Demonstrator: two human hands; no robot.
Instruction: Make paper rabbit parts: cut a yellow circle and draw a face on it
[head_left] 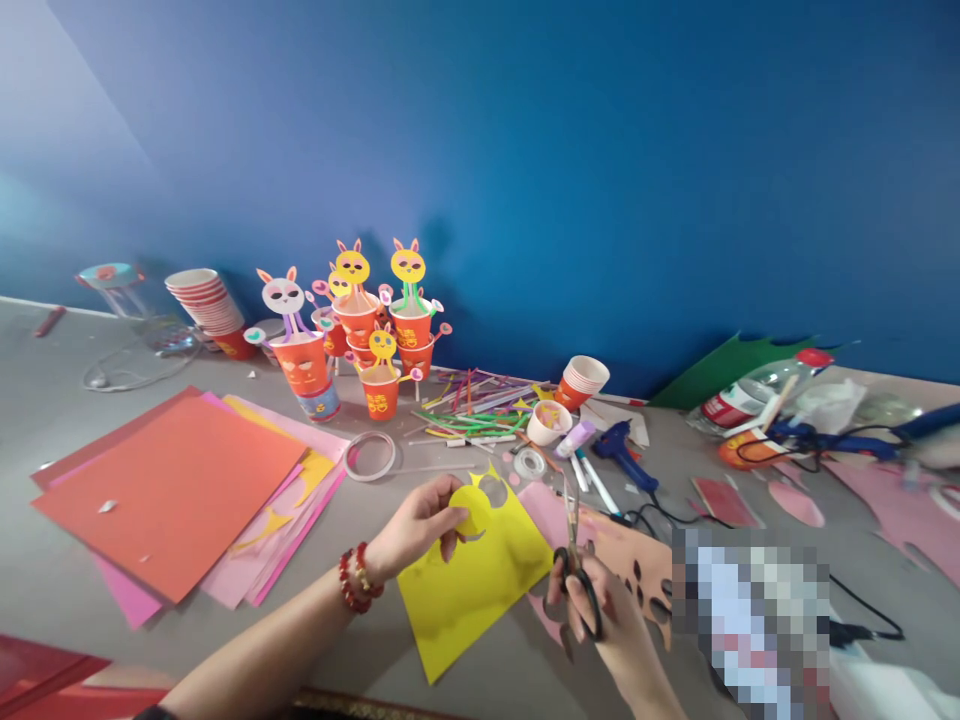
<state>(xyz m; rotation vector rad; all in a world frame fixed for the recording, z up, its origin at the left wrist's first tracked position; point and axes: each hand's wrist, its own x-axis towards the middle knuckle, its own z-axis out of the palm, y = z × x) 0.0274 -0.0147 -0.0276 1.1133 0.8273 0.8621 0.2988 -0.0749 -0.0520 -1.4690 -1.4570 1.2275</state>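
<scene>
Between the thumb and fingers of my left hand (427,525) is a round yellow paper disc (470,510). Beneath it lies a yellow sheet (472,600) with a round hole cut near its top edge. My right hand (600,610) has its fingers through the handles of black-handled scissors (573,540), blades pointing up and away from me, right of the yellow sheet. Pink and peach paper offcuts (637,550) with cut-out holes lie beside and partly under that hand.
Stacked orange and pink sheets (180,490) lie at left. Paper-cup figures with animal heads (381,390) stand at the back, near stacked cups (210,310). Coloured sticks (480,400), a tape roll (370,457), a blue glue gun (626,455) and a bottle (750,390) lie further right.
</scene>
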